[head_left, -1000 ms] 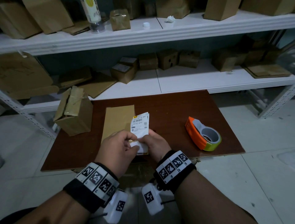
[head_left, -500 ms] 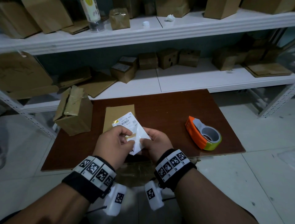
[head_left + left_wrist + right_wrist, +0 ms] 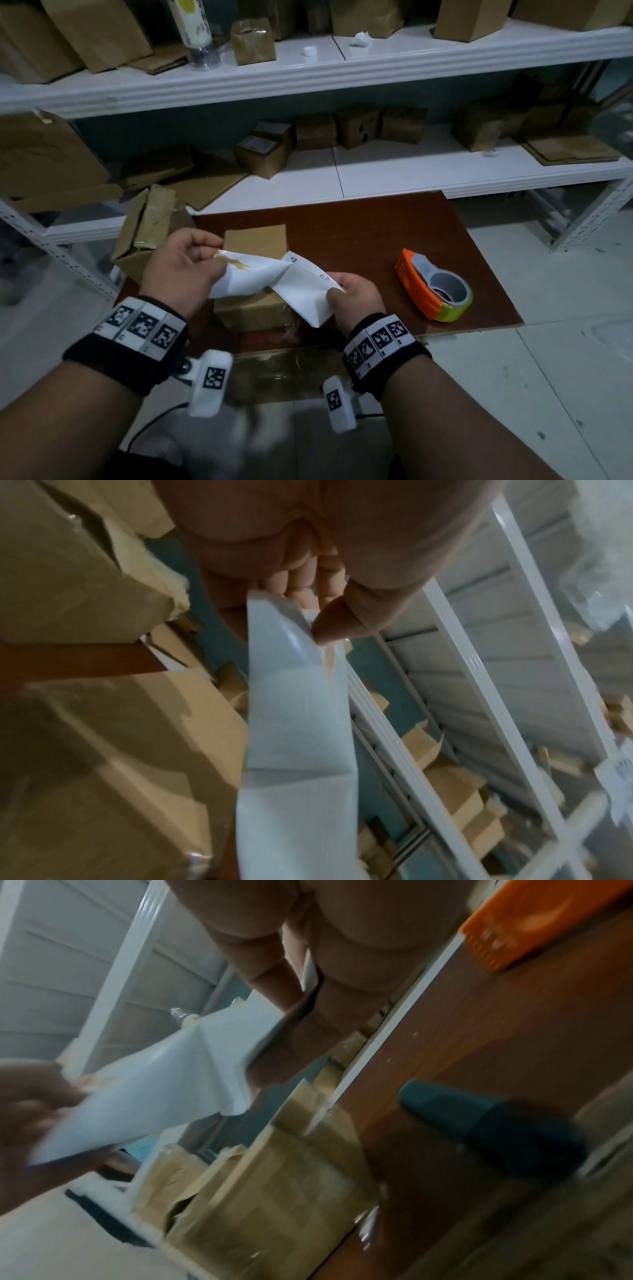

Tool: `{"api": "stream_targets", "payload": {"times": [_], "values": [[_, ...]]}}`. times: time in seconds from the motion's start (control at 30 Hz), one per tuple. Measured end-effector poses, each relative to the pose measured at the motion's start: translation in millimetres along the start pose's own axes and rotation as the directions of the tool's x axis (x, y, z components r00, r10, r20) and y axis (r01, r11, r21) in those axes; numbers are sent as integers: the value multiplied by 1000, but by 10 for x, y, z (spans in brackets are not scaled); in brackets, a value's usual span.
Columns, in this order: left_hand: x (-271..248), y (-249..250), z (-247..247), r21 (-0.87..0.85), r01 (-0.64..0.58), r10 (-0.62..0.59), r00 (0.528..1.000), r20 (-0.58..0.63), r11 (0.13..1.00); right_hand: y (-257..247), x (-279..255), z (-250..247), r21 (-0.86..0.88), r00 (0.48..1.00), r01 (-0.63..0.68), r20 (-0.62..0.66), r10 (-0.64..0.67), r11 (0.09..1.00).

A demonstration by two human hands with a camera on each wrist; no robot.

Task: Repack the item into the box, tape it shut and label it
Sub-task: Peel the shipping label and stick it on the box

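Box (image 3: 251,308) looks taped already, both hands pinching the label (image 3: 274,277) apart, so sticking it on is what's left.

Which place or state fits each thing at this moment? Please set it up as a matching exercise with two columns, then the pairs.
Things:
1. label
2. tape dispenser
3. sealed box
4. water bottle

Places or states:
A. stands on the top shelf
B. lies on the brown board, right of the hands
C. pulled apart between the left hand and the right hand
D. sits on the board under the hands

Pairs: 1-C, 2-B, 3-D, 4-A
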State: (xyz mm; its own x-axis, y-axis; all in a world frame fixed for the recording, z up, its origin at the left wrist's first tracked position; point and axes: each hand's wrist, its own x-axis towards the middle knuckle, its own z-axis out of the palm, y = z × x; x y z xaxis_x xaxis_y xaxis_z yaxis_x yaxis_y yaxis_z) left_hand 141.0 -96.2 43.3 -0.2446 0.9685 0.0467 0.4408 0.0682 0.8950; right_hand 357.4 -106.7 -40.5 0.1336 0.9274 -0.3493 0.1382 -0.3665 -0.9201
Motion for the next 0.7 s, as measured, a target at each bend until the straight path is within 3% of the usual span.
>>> {"api": "stream_targets", "payload": {"times": [0.2,0.3,0.47,0.53,0.63,0.7], "values": [[130,32,-178,-193,164,-180,981,-72,967,-27,117,-188,10,986,-141,-82,142,990],[112,26,-193,-226,162,-183,980,-74,960,-20,184,-234,217,955,-238,-123,269,947],[76,-75,-131,-213,117,-132,990,-56,970,-39,238,-328,442,933,-205,-180,310,873],[64,-126,-103,-223,90,-106,992,-62,971,-20,256,-335,415,912,-246,-207,354,876],[38,-129,-73,-188,17,-31,997,-71,982,-45,222,-369,159,906,-252,-309,291,955],[30,-112,-54,-175,-21,8,997,-75,984,-76,181,-367,52,918,-242,-311,246,969]]}}
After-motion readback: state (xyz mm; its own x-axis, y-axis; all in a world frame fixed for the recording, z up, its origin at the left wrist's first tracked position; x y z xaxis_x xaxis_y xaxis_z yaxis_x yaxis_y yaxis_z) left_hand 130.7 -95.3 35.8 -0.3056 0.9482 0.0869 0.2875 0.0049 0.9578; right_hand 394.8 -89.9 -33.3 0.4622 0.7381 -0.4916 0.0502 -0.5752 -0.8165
